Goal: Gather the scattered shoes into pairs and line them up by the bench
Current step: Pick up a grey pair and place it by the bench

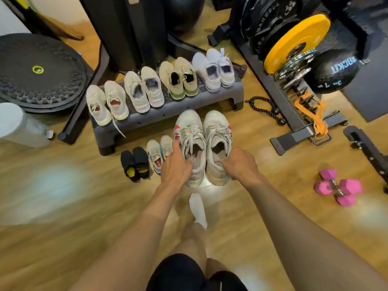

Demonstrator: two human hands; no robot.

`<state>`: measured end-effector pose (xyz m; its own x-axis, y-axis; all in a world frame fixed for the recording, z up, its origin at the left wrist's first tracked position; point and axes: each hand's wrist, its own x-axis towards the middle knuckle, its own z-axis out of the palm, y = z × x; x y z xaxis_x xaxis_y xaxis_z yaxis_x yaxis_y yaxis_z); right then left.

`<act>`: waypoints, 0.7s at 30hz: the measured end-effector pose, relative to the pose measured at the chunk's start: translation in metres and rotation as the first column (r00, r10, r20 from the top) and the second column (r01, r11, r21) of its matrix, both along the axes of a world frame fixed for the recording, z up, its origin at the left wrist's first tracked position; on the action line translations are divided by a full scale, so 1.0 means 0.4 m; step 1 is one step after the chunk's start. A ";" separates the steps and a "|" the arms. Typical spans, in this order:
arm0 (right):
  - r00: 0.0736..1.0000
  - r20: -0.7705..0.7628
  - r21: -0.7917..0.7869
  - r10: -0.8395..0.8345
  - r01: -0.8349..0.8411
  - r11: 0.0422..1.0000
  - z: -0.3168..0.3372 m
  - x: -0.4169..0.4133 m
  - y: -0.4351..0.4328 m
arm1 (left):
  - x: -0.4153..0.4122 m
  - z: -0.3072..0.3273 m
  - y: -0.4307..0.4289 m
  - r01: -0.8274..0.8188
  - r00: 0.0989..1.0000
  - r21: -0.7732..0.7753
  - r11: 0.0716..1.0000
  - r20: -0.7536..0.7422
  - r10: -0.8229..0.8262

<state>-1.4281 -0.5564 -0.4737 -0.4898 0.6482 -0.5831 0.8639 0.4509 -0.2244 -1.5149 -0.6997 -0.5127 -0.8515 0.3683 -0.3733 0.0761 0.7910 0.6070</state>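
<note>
Wooden floor (63,196) spreads under a grey step worktop (168,114) that carries a row of four pale shoe pairs (144,89), toes pointing away. In front of it the left grip (175,166) curls over the collar of the left grey-white trainer (192,131) and the right grip (240,164) pinches the outer collar of the right grey-white trainer (217,127). The two shoes sit side by side, reaching forward from the fingers towards the worktop's front edge. Just left of them on the floor stand a small white pair (156,153) and a smaller black pair (135,162).
</note>
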 end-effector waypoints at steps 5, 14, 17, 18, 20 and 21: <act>0.997 0.054 -0.047 0.062 -0.060 0.997 -0.170 -0.067 0.132 | -0.048 -0.154 0.128 -0.018 1.000 -0.124 0.992 0.004 0.018; 0.984 0.075 -0.048 0.162 -0.159 0.986 -0.606 -0.162 0.360 | -0.113 -0.547 0.326 -0.234 0.957 -0.133 0.963 0.144 0.252; 0.970 0.068 -0.061 0.231 -0.228 0.972 -0.787 -0.213 0.415 | -0.135 -0.738 0.374 -0.327 0.927 -0.163 0.931 0.138 0.350; 0.965 0.066 -0.066 0.252 -0.248 0.966 -0.847 -0.230 0.430 | -0.143 -0.803 0.390 -0.343 0.920 -0.171 0.923 0.136 0.367; 0.954 0.060 -0.065 0.293 -0.289 0.955 -0.969 -0.265 0.450 | -0.161 -0.927 0.411 -0.375 0.910 -0.172 0.911 0.117 0.397; 0.950 0.057 -0.063 0.307 -0.304 0.951 -1.028 -0.282 0.456 | -0.171 -0.986 0.418 -0.387 0.907 -0.169 0.907 0.106 0.407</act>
